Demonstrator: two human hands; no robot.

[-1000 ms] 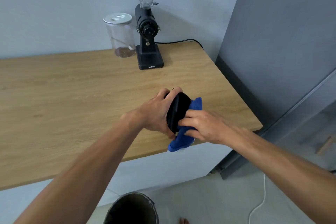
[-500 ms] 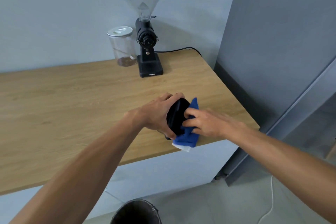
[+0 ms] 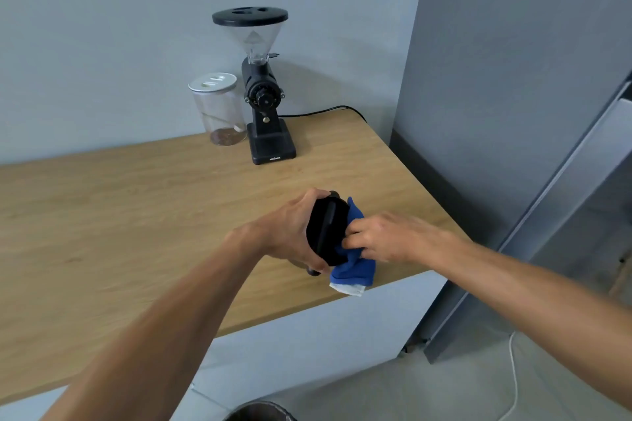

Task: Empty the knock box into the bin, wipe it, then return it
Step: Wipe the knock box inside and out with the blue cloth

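Head view is showing the wiping step under way: the left hand (image 3: 290, 232) is wrapping around the black knock box (image 3: 326, 232) and holding it tipped on its side above the near right part of the wooden desk (image 3: 136, 202), its mouth facing right, while the right hand (image 3: 383, 237) is pinching a blue cloth (image 3: 354, 268) and pressing it against that open side. Both hands are closed, 1 on the box and 1 on the cloth; the cloth's tail is hanging below the box, just past the desk's front edge. The rim of a dark bin (image 3: 260, 413) is peeking in at the bottom, so emptying is probably done already, though the box's inside is hidden from here. A coffee grinder (image 3: 261, 102) and a clear jar (image 3: 219, 109) are standing at the back, well apart from the hands. Next is likely finishing the wipe around the inside, then turning the box upright and setting it back on the desk; where exactly it belongs is not shown.
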